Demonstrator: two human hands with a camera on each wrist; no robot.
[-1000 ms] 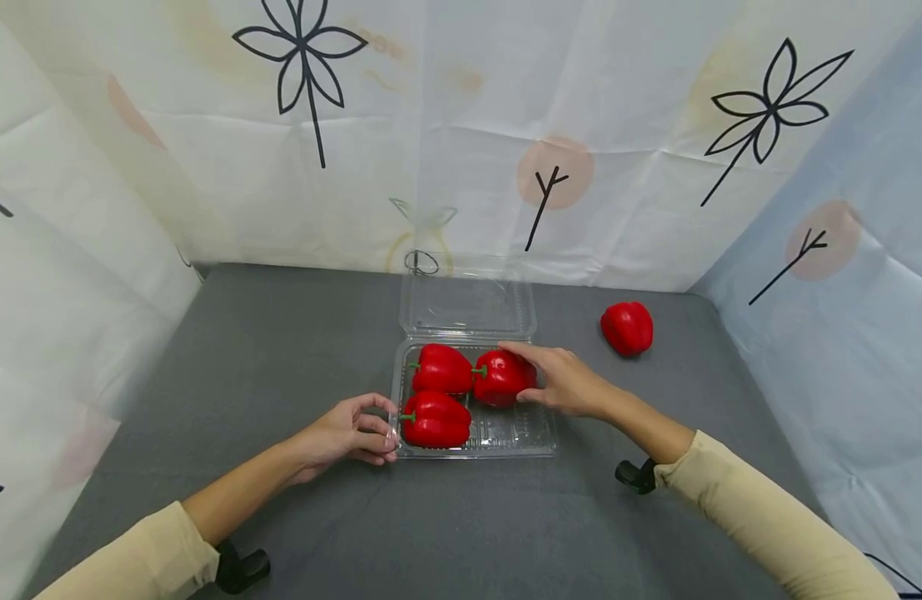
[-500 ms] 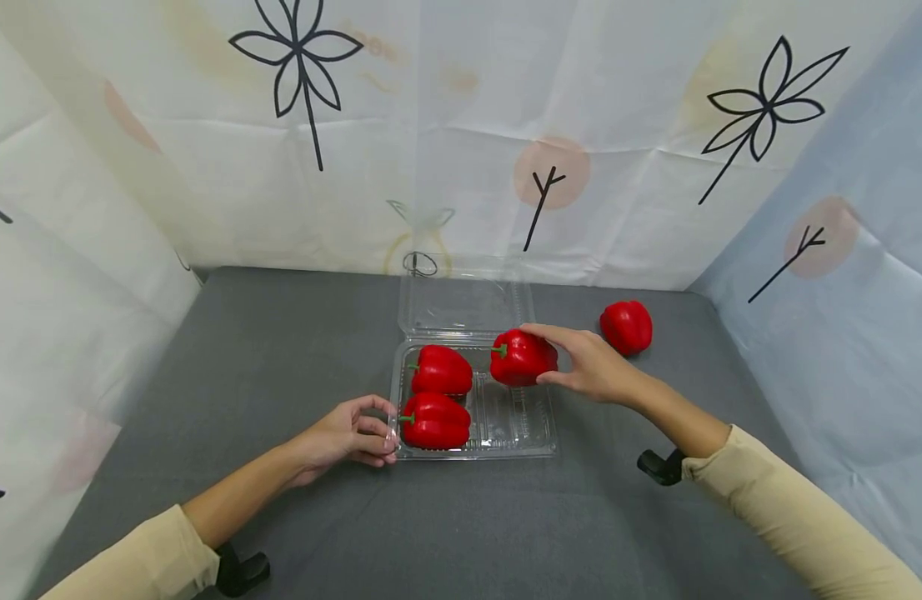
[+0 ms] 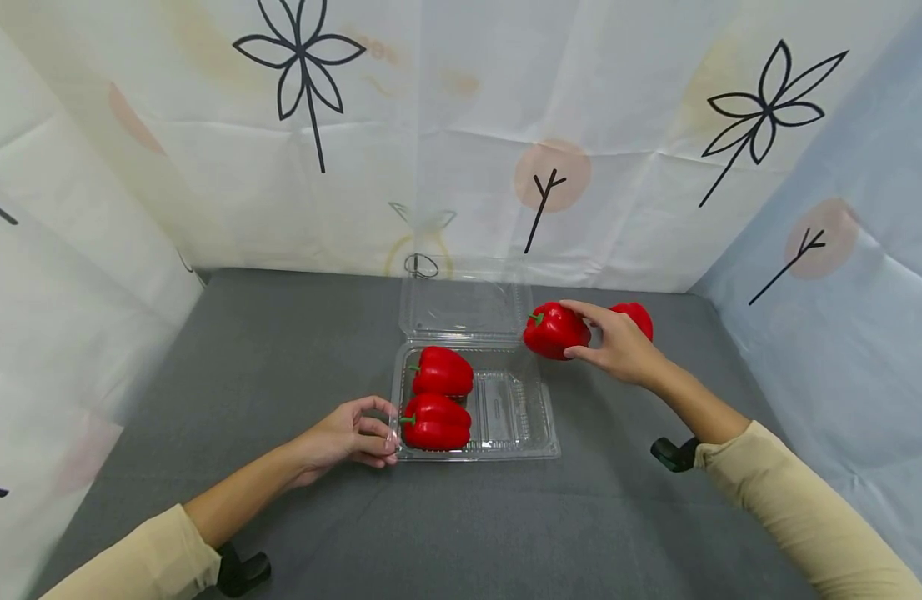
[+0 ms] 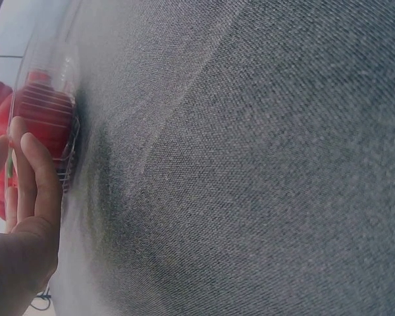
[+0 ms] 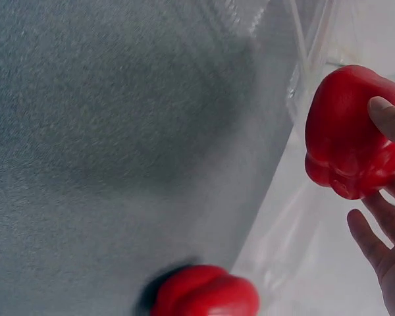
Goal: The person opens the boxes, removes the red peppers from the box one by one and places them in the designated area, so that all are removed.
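My right hand (image 3: pixel 620 343) grips a red bell pepper (image 3: pixel 554 331) between thumb and fingers, holding it off the table just beyond the container's back right corner. In the right wrist view the thumb lies across this pepper's side. A clear plastic clamshell container (image 3: pixel 500 412) stands with its lid (image 3: pixel 468 300) raised at the back. Two red bell peppers lie in its left half, a rear one (image 3: pixel 443 371) and a front one (image 3: pixel 435 422), stems pointing left. At the container's left edge, my left hand (image 3: pixel 356 433) pinches the rim, thumb inside and fingers outside.
Another red bell pepper (image 5: pixel 207 293) lies on the grey tabletop (image 3: pixel 296 333) at the back right, partly hidden behind the right hand in the head view. Patterned white cloth (image 3: pixel 468 108) hangs along the back and both sides.
My right hand has lifted the bell pepper out of the container's rear right part and carried it right and back, toward the pepper on the table. The left hand stays at the rim.
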